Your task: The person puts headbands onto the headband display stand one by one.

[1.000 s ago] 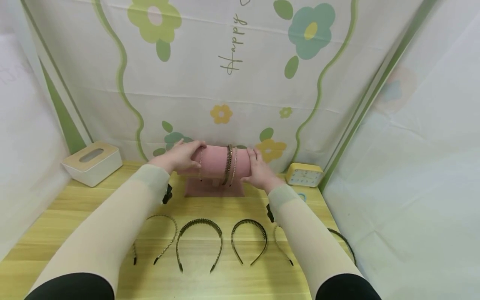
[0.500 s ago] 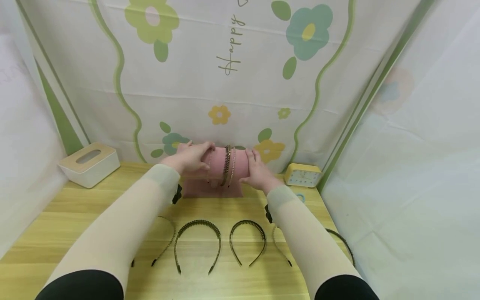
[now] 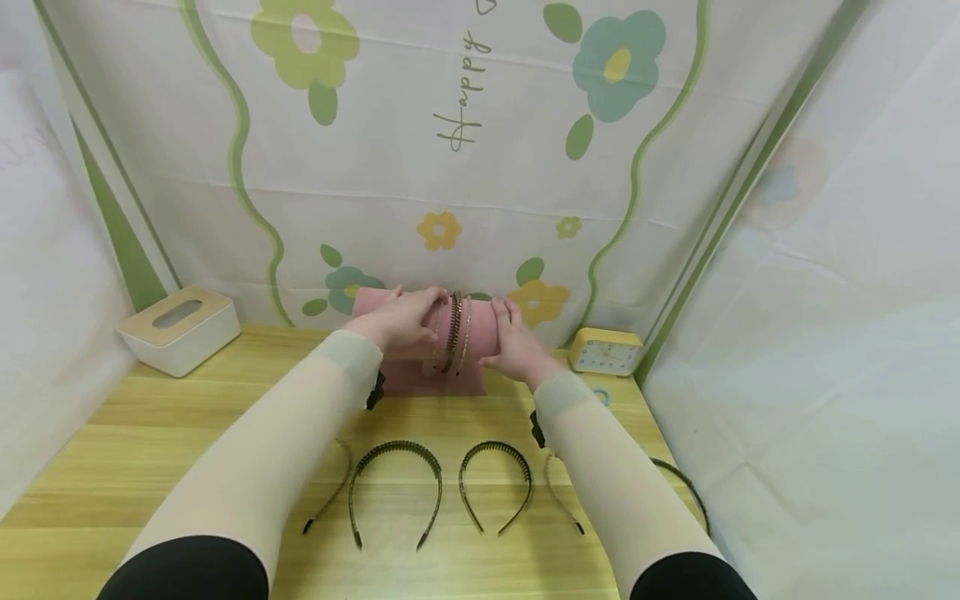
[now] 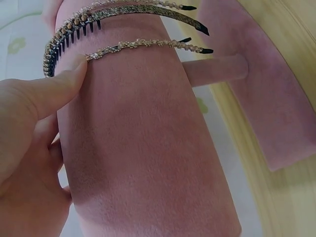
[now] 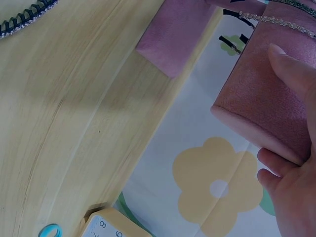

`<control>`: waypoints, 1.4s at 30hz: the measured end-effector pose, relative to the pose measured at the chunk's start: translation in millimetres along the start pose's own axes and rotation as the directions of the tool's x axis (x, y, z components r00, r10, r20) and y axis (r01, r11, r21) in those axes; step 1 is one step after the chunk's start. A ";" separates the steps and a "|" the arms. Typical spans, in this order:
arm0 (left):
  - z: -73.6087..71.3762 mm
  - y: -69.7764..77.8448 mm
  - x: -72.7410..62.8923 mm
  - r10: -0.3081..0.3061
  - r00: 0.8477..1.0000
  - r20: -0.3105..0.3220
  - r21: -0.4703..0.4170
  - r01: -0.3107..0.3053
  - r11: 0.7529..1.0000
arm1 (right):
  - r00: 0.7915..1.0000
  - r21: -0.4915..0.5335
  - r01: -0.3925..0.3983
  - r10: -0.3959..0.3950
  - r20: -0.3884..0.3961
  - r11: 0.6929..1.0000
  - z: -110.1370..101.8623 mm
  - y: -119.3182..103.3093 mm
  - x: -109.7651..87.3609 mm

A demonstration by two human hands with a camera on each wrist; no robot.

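A pink velvet display stand (image 3: 480,329) with a horizontal roll stands against the back curtain. My left hand (image 3: 401,321) reaches over the roll, thumb and fingers on a thin beaded headband (image 4: 133,44) that hangs round it. Right beside this band sit a dark toothed headband (image 4: 148,10) and another beaded headband (image 3: 467,333), both on the roll. At the roll's right end, my right hand (image 3: 517,342) grips it, thumb (image 5: 289,64) in front and fingers behind. The fingertips behind the roll are partly hidden.
In front of the stand, several headbands lie on the wooden table, among them a dark toothed one (image 3: 397,445) and a smaller one (image 3: 495,444). A tissue box (image 3: 178,333) stands at the left, a yellow clock (image 3: 606,351) and a blue ring (image 3: 602,397) at the right.
My left hand has moved right along the roll, and the beaded headband has slid with it up close to the dark toothed one. My right hand stays at the roll's end.
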State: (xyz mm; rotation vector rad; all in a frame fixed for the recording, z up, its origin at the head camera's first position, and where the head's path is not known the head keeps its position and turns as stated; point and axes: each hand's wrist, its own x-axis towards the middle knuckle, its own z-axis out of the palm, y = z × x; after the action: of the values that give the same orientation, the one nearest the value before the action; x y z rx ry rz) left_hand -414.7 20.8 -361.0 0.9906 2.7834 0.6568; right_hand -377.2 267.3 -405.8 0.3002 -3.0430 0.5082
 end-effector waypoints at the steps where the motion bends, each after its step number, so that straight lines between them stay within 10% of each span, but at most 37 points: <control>1: 0.6 0.0 1.1 -0.001 1.000 0.002 0.001 0.001 1.000 | 1.000 0.000 0.000 0.000 -0.001 1.000 -0.1 0.0 -0.2; 30: -0.3 1.8 0.1 0.013 1.000 0.019 -0.079 -0.011 0.997 | 1.000 -0.028 -0.008 0.008 -0.008 1.000 6.7 2.1 3.2; 36: 0.2 -18.2 -28.2 0.004 0.984 -0.178 -0.108 -0.024 0.994 | 1.000 -0.005 0.007 -0.007 -0.003 1.000 8.0 -2.2 0.5; 42: -8.6 -60.0 -75.1 -0.084 0.899 -0.430 -0.194 -0.001 0.981 | 1.000 0.034 0.015 -0.014 -0.018 0.999 3.0 -0.3 -1.8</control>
State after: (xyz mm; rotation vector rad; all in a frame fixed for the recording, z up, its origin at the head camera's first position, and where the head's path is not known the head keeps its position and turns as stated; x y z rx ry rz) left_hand -392.7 -70.7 -382.1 0.8258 3.0178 1.2529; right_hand -375.4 266.3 -408.7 0.3176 -3.0157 0.5591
